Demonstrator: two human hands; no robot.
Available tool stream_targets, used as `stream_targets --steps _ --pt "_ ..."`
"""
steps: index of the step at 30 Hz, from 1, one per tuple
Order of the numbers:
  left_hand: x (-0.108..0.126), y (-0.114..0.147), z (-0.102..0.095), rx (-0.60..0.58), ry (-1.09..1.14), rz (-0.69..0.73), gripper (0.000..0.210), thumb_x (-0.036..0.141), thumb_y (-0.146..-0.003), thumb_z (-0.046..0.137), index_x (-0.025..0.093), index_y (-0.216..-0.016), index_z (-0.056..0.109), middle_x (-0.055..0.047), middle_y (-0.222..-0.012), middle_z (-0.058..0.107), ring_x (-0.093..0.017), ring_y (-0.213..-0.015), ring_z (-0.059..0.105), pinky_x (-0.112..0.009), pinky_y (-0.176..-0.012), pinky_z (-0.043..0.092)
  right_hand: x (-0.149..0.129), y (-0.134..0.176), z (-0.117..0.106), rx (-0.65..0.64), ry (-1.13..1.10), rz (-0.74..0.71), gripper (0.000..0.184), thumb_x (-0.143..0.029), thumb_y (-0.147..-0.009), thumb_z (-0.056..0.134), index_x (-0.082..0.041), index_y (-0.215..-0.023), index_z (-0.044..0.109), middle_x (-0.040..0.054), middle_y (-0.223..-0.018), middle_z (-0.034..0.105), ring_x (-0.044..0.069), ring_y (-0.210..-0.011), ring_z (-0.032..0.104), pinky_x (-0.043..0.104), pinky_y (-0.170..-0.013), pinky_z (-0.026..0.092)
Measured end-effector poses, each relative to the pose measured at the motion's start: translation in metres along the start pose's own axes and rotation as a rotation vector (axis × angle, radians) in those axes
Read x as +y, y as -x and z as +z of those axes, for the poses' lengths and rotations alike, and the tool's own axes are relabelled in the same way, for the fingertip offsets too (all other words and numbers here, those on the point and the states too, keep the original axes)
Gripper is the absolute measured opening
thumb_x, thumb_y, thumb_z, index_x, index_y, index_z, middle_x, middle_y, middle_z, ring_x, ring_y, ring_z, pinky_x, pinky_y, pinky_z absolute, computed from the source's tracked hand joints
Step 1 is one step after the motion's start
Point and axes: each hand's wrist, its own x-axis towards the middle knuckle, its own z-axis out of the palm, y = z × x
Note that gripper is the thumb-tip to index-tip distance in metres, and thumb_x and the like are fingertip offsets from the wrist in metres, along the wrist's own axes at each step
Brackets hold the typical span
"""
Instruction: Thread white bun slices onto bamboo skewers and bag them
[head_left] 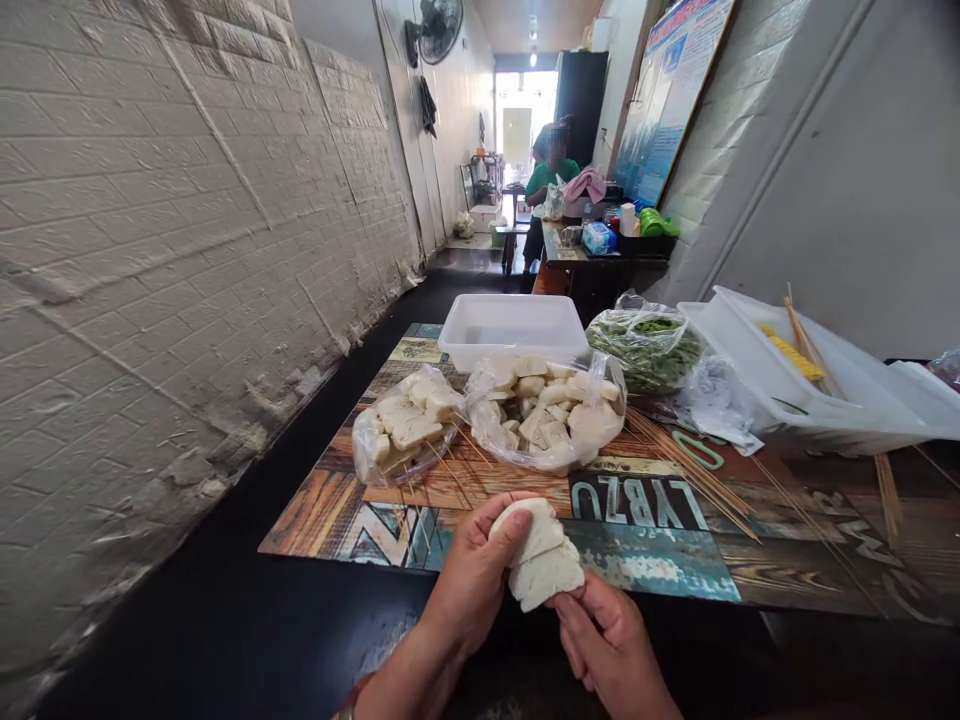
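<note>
My left hand (476, 560) grips two pale, spongy tofu-like slices (546, 570) lying edge to edge, thumb on top. At their lower right corner, my right hand (604, 630) is closed in a pinch, its fingertips touching the edge. Whatever sits between those fingertips is hidden. Beyond my hands, an open plastic bag (544, 415) holds several similar pale pieces. To its left, another bag (405, 420) has more slices on it, with thin bamboo skewers (442, 460) poking out toward me.
Loose bamboo skewers (694, 475) and green-handled scissors (699, 450) lie to the right. Behind stand a white plastic bin (514, 325), a bag of green vegetables (645, 345) and a white tray (731, 340) holding corn and skewers. Further back, a person in green (551, 175) is at another table.
</note>
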Motion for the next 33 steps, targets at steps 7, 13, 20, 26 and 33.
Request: stream_targets --steps 7,13,20,26,33 --pt "0.023 -0.027 -0.006 -0.013 -0.189 0.19 0.05 0.045 -0.078 0.073 0.018 -0.119 0.064 -0.013 -0.115 0.071 -0.024 -0.098 0.067 -0.033 -0.086 0.05 0.013 -0.017 -0.027 0.024 -0.108 -0.03 0.045 -0.06 -0.087 0.055 -0.017 -0.079 0.062 -0.0088 -0.04 0.041 0.007 -0.034 0.03 0.02 -0.038 0.024" --pt "0.054 -0.082 -0.017 0.076 -0.674 0.448 0.037 0.043 -0.083 0.065 0.015 -0.106 0.07 -0.011 -0.1 0.075 -0.022 -0.088 0.068 -0.033 -0.08 0.052 0.023 -0.036 -0.045 0.1 -0.299 -0.06 0.039 -0.055 -0.086 0.062 -0.018 -0.078 0.059 -0.0094 -0.042 0.041 0.007 -0.037 0.028 0.019 -0.038 0.023" --pt "0.081 -0.142 -0.015 0.174 -1.448 0.706 0.025 0.019 -0.087 0.053 0.015 -0.108 0.067 -0.012 -0.104 0.071 -0.021 -0.088 0.068 -0.033 -0.08 0.053 0.024 -0.043 -0.049 0.078 -0.308 -0.051 0.042 -0.057 -0.085 0.062 -0.015 -0.083 0.064 -0.008 -0.043 0.045 0.007 -0.037 0.033 0.019 -0.036 0.024" --pt "0.085 -0.162 0.008 0.118 -1.698 0.706 0.021 0.016 -0.085 0.054 0.017 -0.099 0.07 -0.01 -0.097 0.069 -0.023 -0.094 0.064 -0.035 -0.087 0.049 0.023 -0.045 -0.049 0.047 -0.269 -0.068 0.044 -0.059 -0.086 0.059 -0.015 -0.082 0.064 -0.0086 -0.042 0.043 0.007 -0.037 0.031 0.018 -0.036 0.025" --pt "0.069 -0.173 0.025 0.133 -1.888 0.709 0.025 0.014 -0.082 0.057 0.016 -0.104 0.069 -0.014 -0.104 0.066 -0.028 -0.106 0.056 -0.041 -0.095 0.043 0.022 -0.043 -0.049 0.052 -0.24 -0.075 0.045 -0.059 -0.086 0.058 -0.015 -0.085 0.066 -0.0083 -0.043 0.043 0.007 -0.038 0.032 0.018 -0.036 0.027"
